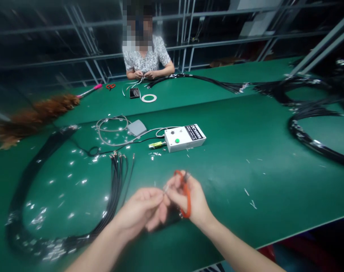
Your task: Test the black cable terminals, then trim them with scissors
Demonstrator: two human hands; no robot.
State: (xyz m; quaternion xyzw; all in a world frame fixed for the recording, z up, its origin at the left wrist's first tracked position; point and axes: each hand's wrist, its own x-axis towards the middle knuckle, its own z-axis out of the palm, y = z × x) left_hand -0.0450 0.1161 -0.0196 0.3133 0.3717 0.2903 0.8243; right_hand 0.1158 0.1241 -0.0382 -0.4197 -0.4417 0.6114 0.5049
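My left hand (149,207) is closed in a pinch at the front of the green table. Something thin and pale sits at its fingertips, too small and blurred to name. My right hand (199,198) is wrapped round a pair of scissors with red handles (188,200); their blades are hard to make out. The thumb and fingers of that hand meet the left fingertips. To the left of my hands lie the loose ends of a bundle of black cables (115,185). Beyond the hands rests a white box (186,138) with a green button and a yellow-green part at its left side.
A grey pedal-like block (137,128) with a coiled cord lies left of the box. Further black cable coils (299,132) lie at right. Across the table (231,124) a person (146,56) handles thin wires, near a white ring (149,98), scissors (110,87) and a brown duster (44,113).
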